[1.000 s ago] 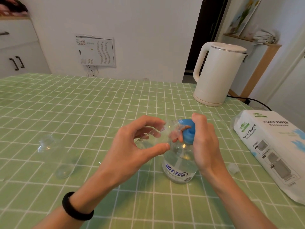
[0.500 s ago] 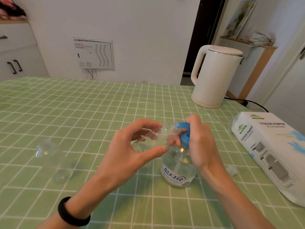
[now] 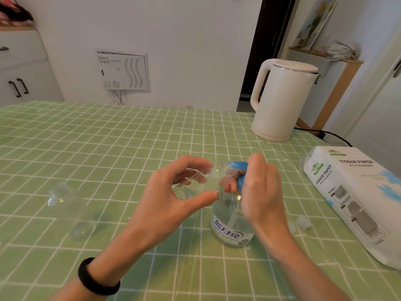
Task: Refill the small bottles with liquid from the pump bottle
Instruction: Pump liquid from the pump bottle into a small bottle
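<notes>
The green checked tabletop [image 3: 108,148] carries everything. On its right side lies a pack of tissue paper [image 3: 358,203], and a white kettle [image 3: 282,101] stands behind it. The pump bottle [image 3: 230,222] stands upright in the front middle, with clear liquid inside. The right hand [image 3: 262,192] has its fingers wrapped around the blue pump head [image 3: 239,168]. The left hand [image 3: 171,203] holds a small clear bottle [image 3: 201,183] between thumb and curled fingers. The bottle is tilted, with its mouth just beside the nozzle; whether they touch I cannot tell. A second small bottle [image 3: 71,211] lies on its side well to the left. I judge the filling step is in hand. The next move calls for pressing the head down with the mouth held under the nozzle, so nothing spills.
</notes>
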Available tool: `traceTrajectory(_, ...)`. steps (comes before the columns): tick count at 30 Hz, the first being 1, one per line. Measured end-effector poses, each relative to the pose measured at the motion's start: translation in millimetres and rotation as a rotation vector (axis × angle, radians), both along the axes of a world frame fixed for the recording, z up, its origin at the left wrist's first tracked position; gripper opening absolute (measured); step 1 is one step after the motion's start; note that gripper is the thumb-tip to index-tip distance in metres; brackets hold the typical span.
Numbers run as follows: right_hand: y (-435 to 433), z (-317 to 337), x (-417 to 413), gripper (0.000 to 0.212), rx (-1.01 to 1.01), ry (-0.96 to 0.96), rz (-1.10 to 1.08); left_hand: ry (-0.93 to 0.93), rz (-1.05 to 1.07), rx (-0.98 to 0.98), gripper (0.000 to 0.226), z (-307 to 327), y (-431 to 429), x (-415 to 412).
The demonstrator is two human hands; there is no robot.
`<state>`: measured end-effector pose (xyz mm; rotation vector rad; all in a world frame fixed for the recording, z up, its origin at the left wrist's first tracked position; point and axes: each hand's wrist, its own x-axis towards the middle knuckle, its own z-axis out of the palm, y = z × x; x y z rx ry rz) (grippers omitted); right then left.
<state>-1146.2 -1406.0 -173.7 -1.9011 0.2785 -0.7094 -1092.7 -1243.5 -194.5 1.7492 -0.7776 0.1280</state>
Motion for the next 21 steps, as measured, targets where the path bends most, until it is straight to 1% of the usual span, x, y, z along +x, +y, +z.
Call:
traceTrajectory(5,0.6,-0.9,-1.3,0.057,0.009,0.016,0.008,0.002,0.004,-0.011,0.043,0.6,0.1,-0.6)
traceTrajectory(9,0.5,-1.8,-3.2,0.073,0.045,0.05,0.0,-0.003,-0.003,-0.01,0.044,1.2,0.5,-1.0)
traceTrajectory(11,-0.2,-2.0,-3.3,0.076,0.049,0.059,0.009,-0.004,-0.005,-0.013,0.044,0.8,0.6,-0.6)
traceTrajectory(15,-3.2,-2.8,-4.1,0.074,0.052,0.071,0.041,-0.008,-0.009,-0.013,0.045,0.3,1.4,0.1)
traceTrajectory(19,-1.4,-1.0,-4.0,0.059,0.072,0.053,0.05,-0.009,-0.009,-0.007,0.045,-0.3,1.6,0.1)
traceTrajectory(21,-1.1,-1.0,-2.9,0.055,0.064,0.045,0.033,-0.013,-0.007,0.002,0.046,-1.0,1.6,0.5)
